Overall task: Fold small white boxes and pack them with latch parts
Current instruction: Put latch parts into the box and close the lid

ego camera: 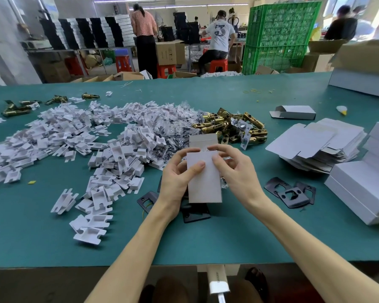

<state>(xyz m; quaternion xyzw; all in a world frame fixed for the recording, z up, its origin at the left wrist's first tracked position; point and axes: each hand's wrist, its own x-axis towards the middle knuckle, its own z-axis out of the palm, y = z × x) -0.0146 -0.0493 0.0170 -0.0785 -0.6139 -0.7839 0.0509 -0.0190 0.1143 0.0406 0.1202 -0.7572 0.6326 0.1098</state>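
Above the green table, both hands hold a small white box upright, its top flap open and pointing away from me. My left hand grips its left side, thumb across the front. My right hand grips the right side, fingers curled over the open top, where a clear plastic bag shows inside. A heap of brass latch parts lies just beyond the box. Black strike plates lie under the box and to the right.
A wide heap of white cardboard inserts and bagged screws covers the left and middle of the table. Flat box blanks and stacked white boxes stand at right. One folded box lies behind. People work in the background.
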